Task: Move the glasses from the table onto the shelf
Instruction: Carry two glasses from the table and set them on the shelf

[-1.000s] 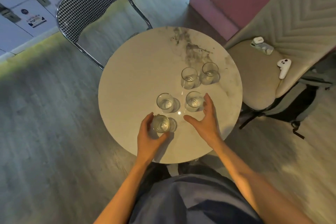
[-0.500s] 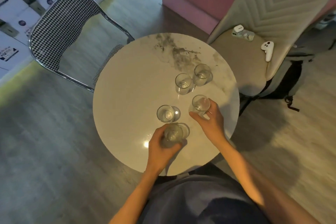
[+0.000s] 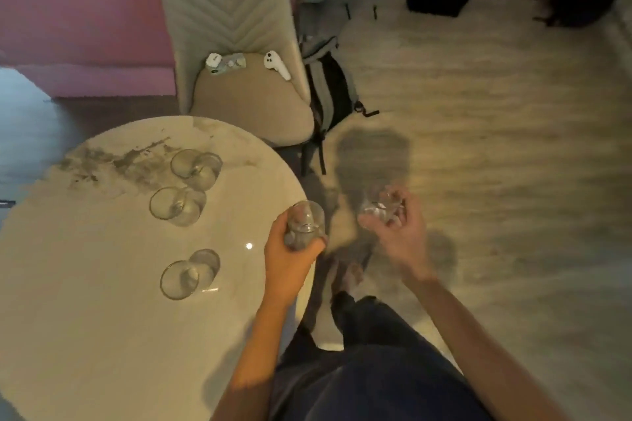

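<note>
Round pale marble table [image 3: 102, 335] at left holds three clear drinking glasses [image 3: 186, 278], upright with mouths up, well apart from the fingers and not yet moved. The left hand [image 3: 290, 260] has its fingers wrapped around a fourth clear glass [image 3: 306, 225] at the table edge, roughly upright. The right hand [image 3: 398, 236] has its fingers curled around a fifth, blurred glass [image 3: 381, 207] over the floor; no shelf is visible.

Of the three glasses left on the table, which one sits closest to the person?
The lone glass at the table's near side, closest to the left hand. The other two stand farther back, near the beige chair.
</note>
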